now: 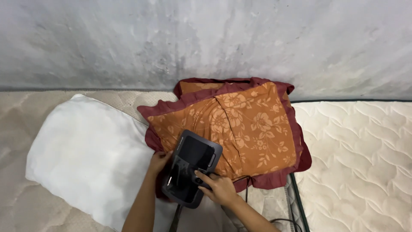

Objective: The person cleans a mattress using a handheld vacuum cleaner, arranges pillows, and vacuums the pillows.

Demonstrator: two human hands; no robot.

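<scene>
Head view, the only one we have: we hold a dark grey flat device [192, 168] with a glossy black panel, lying on the near edge of the orange floral pillow [240, 129], which has a maroon frill and sits on top of a second pillow of the same kind against the grey wall [206, 38]. To do this well, we judge we should keep the device level and supported from both sides and watch the thin dark cord [246, 189] trailing off by its right, so it doesn't snag or tug. Left hand [159, 161]: fingers curled around the device's left edge, gripping it, thumb side partly hidden under the body. Right hand [219, 187]: clasped on the lower right corner, fingers wrapped over the front near a small round knob. Neither hand is loose. A white pillow [86, 154] lies just beside us on the left, on a beige mattress [17, 129]; a white quilted mattress [360, 154] lies on the right.
</scene>
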